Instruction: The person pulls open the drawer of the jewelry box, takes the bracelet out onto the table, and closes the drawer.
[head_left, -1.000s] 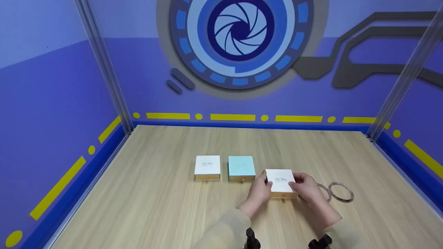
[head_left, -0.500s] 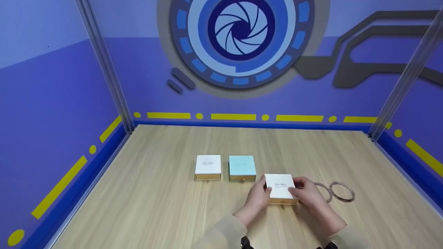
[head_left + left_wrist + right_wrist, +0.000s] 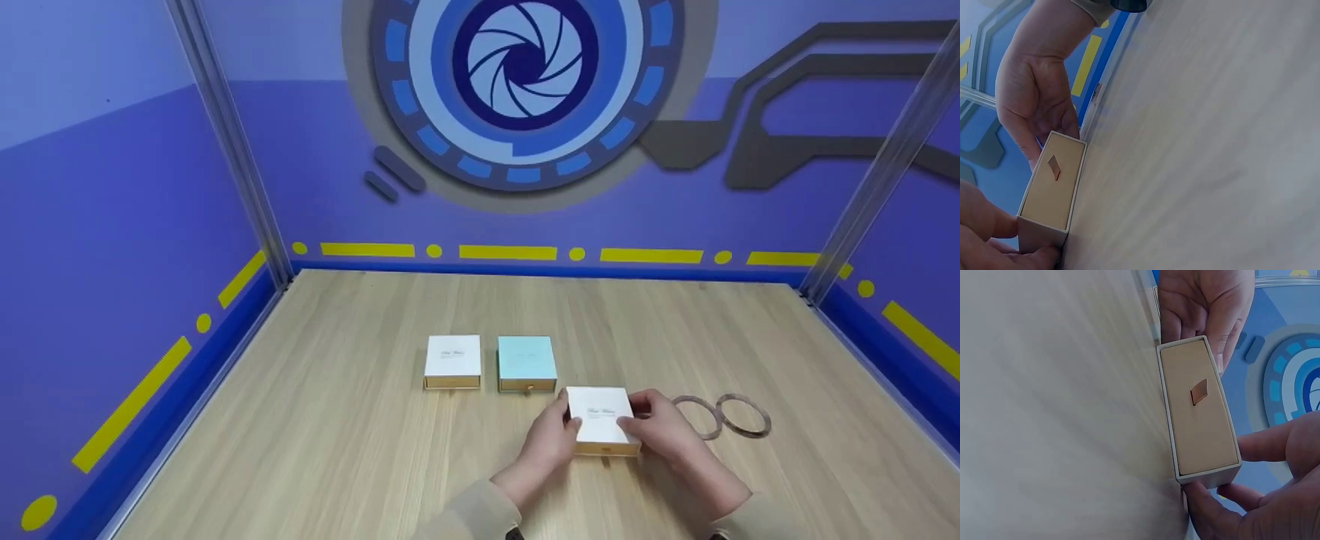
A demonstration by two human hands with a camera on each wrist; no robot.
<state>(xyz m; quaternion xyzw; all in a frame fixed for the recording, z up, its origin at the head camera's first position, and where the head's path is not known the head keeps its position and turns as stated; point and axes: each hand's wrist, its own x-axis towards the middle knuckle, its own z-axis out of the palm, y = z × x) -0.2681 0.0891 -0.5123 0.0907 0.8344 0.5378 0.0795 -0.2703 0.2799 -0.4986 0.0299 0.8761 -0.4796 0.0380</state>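
A small white drawer box [image 3: 600, 415] with dark lettering on its lid is gripped from both sides, low over the table. My left hand [image 3: 550, 437] has its thumb on the lid's left edge and its fingers along that side. On the opposite side my right hand [image 3: 664, 429] pinches the box with thumb and fingers. Both wrist views show the box's tan drawer front [image 3: 1053, 185] with a small brown pull tab [image 3: 1199, 392]; the drawer is pushed in. Beside the right hand lie two thin bracelet-like rings, the nearer ring [image 3: 697, 397] partly behind the fingers and the farther ring [image 3: 766, 422].
A pale blue drawer box [image 3: 526, 358] stands behind and left of the held box. Further left is another white drawer box [image 3: 453, 356]. They sit on a light wood table [image 3: 360, 450] enclosed by blue printed walls [image 3: 135, 225].
Both hands have brought the white box toward the person and slightly left. More of the nearer ring shows beside the right hand. The other two boxes stay in place.
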